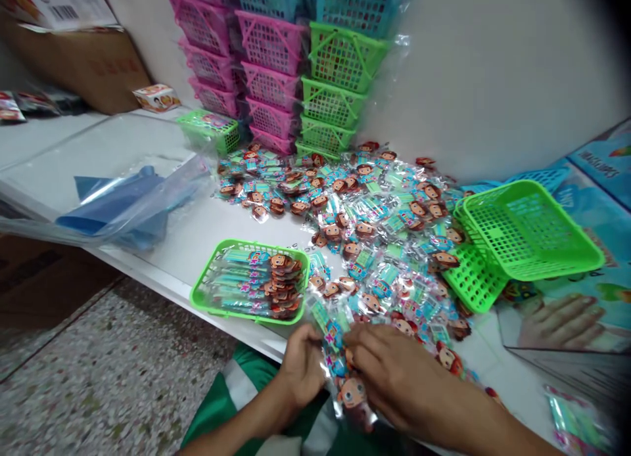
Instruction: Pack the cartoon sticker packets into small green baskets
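My left hand [302, 367] is closed on the left edge of clear packets [334, 334] with a cartoon doll's head and pale green and blue contents. From the other side, my right hand [387, 370] grips the same packets, its fingers bent over them. How many packets are between the hands I cannot tell. Just beyond my left hand, a green plastic basket [200, 292] stands at the table edge. Inside it, several similar packets [251, 282] lie in a row, heads to the right. A spread heap of loose packets [365, 229] covers the table beyond my hands.
Stacked pink baskets [271, 81] and green baskets [338, 58] stand against the wall. Two green baskets lean together at the right, one a tilted basket [532, 229]. Clear plastic wrap with a blue sheet [113, 203] lies at left. A cardboard box [83, 68] sits behind.
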Tool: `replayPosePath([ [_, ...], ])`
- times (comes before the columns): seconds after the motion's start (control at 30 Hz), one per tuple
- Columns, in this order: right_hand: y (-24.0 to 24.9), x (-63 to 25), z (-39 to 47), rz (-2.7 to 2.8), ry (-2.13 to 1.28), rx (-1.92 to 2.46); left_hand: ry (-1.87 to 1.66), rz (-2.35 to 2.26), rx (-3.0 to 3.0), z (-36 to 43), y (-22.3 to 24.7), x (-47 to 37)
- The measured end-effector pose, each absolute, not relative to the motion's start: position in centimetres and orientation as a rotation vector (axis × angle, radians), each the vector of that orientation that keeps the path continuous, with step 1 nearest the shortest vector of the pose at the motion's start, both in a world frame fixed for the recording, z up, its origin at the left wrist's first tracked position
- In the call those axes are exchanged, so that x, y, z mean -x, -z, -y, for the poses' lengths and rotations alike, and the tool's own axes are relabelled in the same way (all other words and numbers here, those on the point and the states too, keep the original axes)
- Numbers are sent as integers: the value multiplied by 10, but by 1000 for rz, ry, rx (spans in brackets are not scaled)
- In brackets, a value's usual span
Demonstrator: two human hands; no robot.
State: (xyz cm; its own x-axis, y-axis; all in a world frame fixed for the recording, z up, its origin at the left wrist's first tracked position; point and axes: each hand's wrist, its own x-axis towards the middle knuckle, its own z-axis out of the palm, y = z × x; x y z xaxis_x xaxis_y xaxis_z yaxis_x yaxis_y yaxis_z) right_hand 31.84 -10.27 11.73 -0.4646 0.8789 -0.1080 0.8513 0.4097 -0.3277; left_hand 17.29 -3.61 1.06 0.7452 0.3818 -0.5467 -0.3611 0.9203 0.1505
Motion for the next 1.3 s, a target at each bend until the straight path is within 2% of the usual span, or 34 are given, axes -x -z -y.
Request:
replayPosePath([
  [0.17, -109, -303, 117, 2712, -504, 1573, -416, -458, 50, 38, -15, -172],
  [0.33, -107, -318, 95, 2572, -936, 1435, -255, -641, -9, 43, -15, -176],
  [0.4, -97, -339, 71, 2428, -845, 1636, -300, -702, -56, 45, -13, -175],
  [0.47, -82, -361, 40, 2384, -445, 1962, -339, -751, -108, 46, -11, -173],
  [0.57, -61, -383, 0, 2528, -26, 2043, -342, -794, -169, 46, -8, -169],
  [0.67, -54, -393, -17, 2409, 163, 2110, -362, -779, -184, 43, -5, -165],
  [0.8, -49, -397, -13, 2383, 114, 2116, -388, -820, -217, 39, -3, -161],
  [1.03, -29, -381, -21, 2910, -106, 1598, -369, -852, -217, 40, 0, -162],
  [1.2, -51, -390, -28, 2815, 81, 1784, -369, -793, -231, 40, -7, -157],
  [1.3, -70, -389, 1, 2360, -56, 2066, -389, -712, -202, 42, -9, -156],
])
